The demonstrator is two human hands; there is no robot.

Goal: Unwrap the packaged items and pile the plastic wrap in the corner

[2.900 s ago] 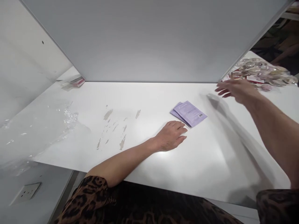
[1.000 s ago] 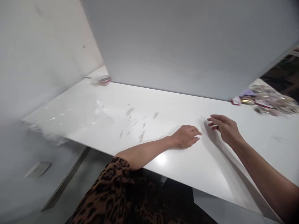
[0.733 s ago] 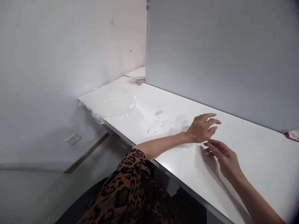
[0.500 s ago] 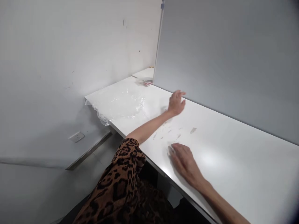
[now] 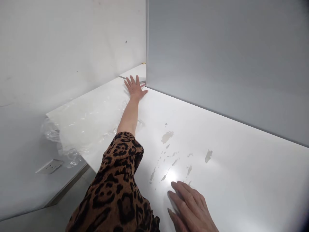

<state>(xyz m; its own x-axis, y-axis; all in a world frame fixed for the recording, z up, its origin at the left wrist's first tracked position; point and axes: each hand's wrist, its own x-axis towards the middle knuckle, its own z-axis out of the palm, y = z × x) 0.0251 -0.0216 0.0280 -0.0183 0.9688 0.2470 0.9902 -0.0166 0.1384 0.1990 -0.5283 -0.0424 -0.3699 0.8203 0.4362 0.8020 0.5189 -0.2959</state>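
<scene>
Now that the left hand [image 5: 135,89] has stretched to the upper centre, fingers spread, gripping nothing visible, it partly hides the red-edged packet [image 5: 143,85] there; the loosely open right hand [image 5: 191,207], bottom centre, looks empty.

- We tag the sleeve [image 5: 118,180]: brown, black leopard spots
- Table [image 5: 246,158]: white, we mark greyish-beige patches [image 5: 167,137]
- Panel [image 5: 222,58]: plain grey
- Wall [image 5: 60,42]: off-white
- Plastic sheet [image 5: 51,130]: clear, whitish glints
- Small pack [image 5: 143,85]: we get pinkish-red
</scene>
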